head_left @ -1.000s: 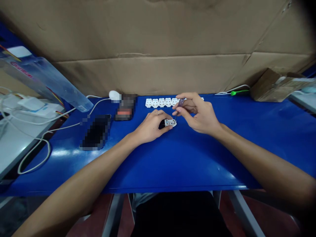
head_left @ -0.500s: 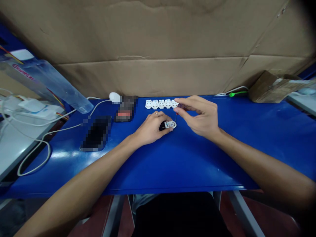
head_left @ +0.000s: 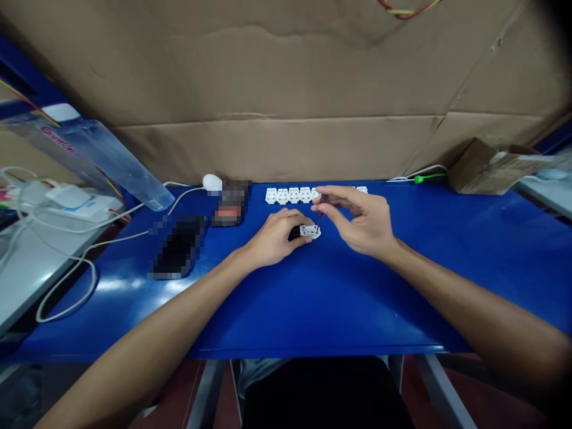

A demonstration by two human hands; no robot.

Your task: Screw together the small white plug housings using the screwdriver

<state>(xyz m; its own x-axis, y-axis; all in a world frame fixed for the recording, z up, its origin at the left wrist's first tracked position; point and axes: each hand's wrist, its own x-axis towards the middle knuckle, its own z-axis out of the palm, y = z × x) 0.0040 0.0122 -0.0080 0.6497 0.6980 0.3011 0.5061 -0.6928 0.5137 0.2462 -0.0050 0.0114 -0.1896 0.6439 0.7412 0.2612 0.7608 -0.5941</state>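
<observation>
My left hand (head_left: 273,239) rests on the blue table (head_left: 313,298), fingers closed around a small white plug part (head_left: 309,231) and pressing it down. My right hand (head_left: 361,219) pinches the handle of a small screwdriver (head_left: 320,215) between thumb and fingers; its tip stands on top of the white part. Just behind the hands a row of several white plug parts (head_left: 291,195) lies along the back of the table.
A dark phone (head_left: 177,247) and another dark item (head_left: 229,204) lie left of the hands. A white mouse (head_left: 211,182) with its cable and a clear bottle (head_left: 102,159) sit at far left. Cardboard (head_left: 286,89) walls the back; a cardboard box (head_left: 489,165) and green-tipped tool (head_left: 426,177) lie right.
The hands stay on the part; my right fingers have shifted on the screwdriver handle, as in turning it. The view has tilted slightly, so everything sits a little lower.
</observation>
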